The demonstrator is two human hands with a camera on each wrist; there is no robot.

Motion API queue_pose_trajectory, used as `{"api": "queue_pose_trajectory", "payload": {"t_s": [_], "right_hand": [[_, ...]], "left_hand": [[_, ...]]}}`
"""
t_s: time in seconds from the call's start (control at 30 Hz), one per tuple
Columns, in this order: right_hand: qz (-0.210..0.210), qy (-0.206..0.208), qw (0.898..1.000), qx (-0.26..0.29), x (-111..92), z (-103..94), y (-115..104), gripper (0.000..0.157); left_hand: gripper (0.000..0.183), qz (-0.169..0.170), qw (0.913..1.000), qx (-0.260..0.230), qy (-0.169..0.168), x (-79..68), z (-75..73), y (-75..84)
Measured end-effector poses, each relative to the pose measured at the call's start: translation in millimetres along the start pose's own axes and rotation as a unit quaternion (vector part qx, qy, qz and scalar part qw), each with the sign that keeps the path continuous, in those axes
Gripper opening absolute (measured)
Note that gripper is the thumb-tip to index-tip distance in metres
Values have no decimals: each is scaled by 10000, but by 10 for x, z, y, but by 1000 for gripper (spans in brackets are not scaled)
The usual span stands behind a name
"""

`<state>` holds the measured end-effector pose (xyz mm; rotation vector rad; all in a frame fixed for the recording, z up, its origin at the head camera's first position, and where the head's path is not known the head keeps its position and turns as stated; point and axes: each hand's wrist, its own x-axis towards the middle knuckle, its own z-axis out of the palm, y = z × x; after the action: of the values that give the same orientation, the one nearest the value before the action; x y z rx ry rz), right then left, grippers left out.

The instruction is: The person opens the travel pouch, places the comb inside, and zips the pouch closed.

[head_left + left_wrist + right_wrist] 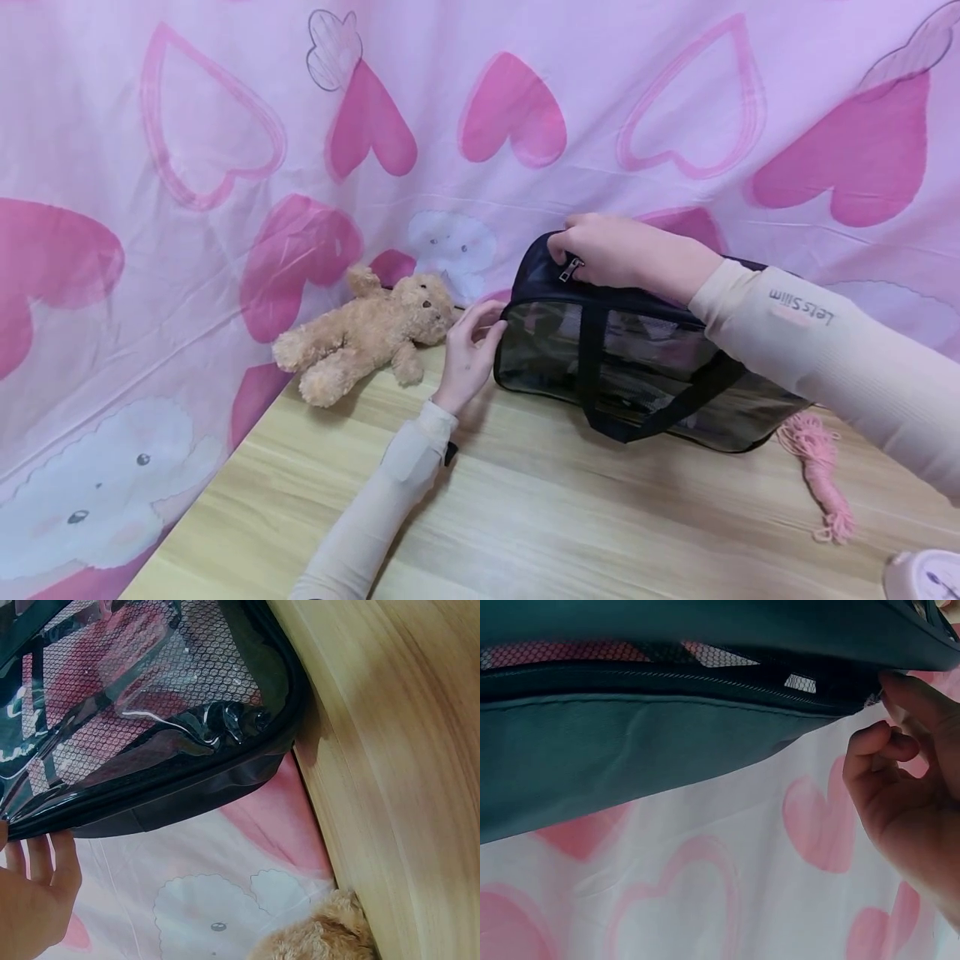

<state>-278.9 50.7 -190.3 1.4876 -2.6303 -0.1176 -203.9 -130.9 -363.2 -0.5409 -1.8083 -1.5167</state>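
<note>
Now, all eyes on the black bag [645,350]

Head view first, and one bag stands on the table [525,517]. Down at its end, the left hand [471,354] has a narrow grip, pinching the edge; up top, the right hand [622,254] has its fingers curled, grip narrowed on the zip pull [572,269], the only one in plain sight. Count the rest: one teddy bear [371,333] lying near the left hand, one hank of pink yarn [821,479] beside the bag's other end, and one pale object [922,575] cut off at the corner, too little showing to name it.

Over to the left wrist: thumb on one side of the black edging, fingers on the other, and a patch of the bear's fur at the bottom.

Right wrist, and there's the zip [705,679], apparently parted along the stretch on show, mesh visible through the gap! The hand is right at its end. How far along, then? If this is unzipping, it looks nearly done, with the end left; if zipping up, nearly everything remains. The direction cannot be told.
</note>
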Motion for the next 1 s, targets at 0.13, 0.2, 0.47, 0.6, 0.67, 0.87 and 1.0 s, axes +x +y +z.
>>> {"api": "queue_pose_trajectory", "payload": {"t_s": [0.13,0.2,0.47,0.6,0.67,0.87,1.0], "right_hand": [[67,-75,9999,-57,29,17,-2,17],[101,-125,9998,-95,29,20,-5,19],[221,-346,9988,-249,24,16,-6,18],[259,-451,9982,-281,24,5,11,14],[248,-404,9987,-201,20,-6,39,11],[86,-32,9999,59,-13,-48,144,8],[-99,307,9988,366,-48,-59,199,10]], "left_hand": [[22,19,10000,-17,-14,9,28,17],[23,3,10000,-38,-26,8,41,21],[23,-22,10000,-30,-51,-1,77,16],[23,-22,10000,-40,-50,-10,81,8],[23,-27,10000,-53,-47,-12,82,8],[22,-23,10000,-26,-7,-10,84,16],[22,-38,10000,-27,-7,-6,87,20]]}}
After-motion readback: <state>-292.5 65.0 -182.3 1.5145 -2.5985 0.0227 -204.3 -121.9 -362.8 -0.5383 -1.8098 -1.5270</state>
